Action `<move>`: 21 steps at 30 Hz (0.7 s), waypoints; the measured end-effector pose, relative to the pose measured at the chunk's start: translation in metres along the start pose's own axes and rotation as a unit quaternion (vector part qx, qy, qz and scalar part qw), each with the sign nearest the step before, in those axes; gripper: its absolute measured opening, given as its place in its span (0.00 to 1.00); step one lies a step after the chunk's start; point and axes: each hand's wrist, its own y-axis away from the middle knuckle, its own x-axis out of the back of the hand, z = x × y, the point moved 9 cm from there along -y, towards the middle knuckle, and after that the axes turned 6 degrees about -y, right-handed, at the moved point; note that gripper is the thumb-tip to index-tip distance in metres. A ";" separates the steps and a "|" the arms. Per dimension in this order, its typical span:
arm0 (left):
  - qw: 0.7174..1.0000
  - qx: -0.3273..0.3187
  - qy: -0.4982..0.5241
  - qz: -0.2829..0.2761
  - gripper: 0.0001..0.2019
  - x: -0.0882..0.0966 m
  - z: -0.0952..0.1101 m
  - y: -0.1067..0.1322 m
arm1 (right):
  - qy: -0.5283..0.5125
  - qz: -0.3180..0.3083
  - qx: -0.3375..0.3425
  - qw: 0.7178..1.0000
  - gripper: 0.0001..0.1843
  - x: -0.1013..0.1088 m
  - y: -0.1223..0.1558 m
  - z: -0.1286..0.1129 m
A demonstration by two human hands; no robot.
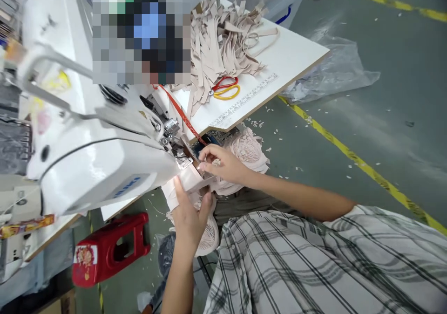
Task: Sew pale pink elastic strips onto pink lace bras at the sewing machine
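A white sewing machine fills the left of the head view. At its needle area, my right hand pinches a pale pink fabric piece with fingers closed. Just below, my left hand grips the same fabric from underneath, thumb and fingers wrapped round its edge. More pink lace fabric hangs behind my right hand and under my left. A red strap runs from the machine down toward the needle.
A pile of beige fabric strips and red and yellow scissors lie on the white table with a printed ruler. A red plastic stool stands on the floor below. Yellow floor tape and a clear plastic bag lie to the right.
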 end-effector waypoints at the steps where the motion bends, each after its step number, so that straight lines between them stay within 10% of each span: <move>1: 1.000 0.004 0.004 -0.005 0.48 -0.002 0.000 0.001 | 0.003 -0.001 0.005 1.000 0.12 -0.002 0.002 -0.002; 10: 0.992 -0.065 0.096 -0.042 0.50 -0.039 0.075 0.048 | -0.014 -0.031 -0.040 0.999 0.12 -0.001 0.051 0.002; 14: 0.959 -0.077 0.230 -0.143 0.46 -0.047 0.087 0.058 | -0.053 -0.015 -0.050 0.997 0.11 0.021 0.063 -0.008; 17: 0.938 -0.070 0.293 -0.172 0.27 -0.034 0.073 0.051 | -0.033 -0.029 -0.071 0.997 0.12 0.032 0.065 -0.017; 21: 0.968 -0.071 0.238 -0.038 0.12 0.011 0.051 0.028 | 0.019 -0.073 -0.049 0.996 0.12 0.032 0.064 -0.028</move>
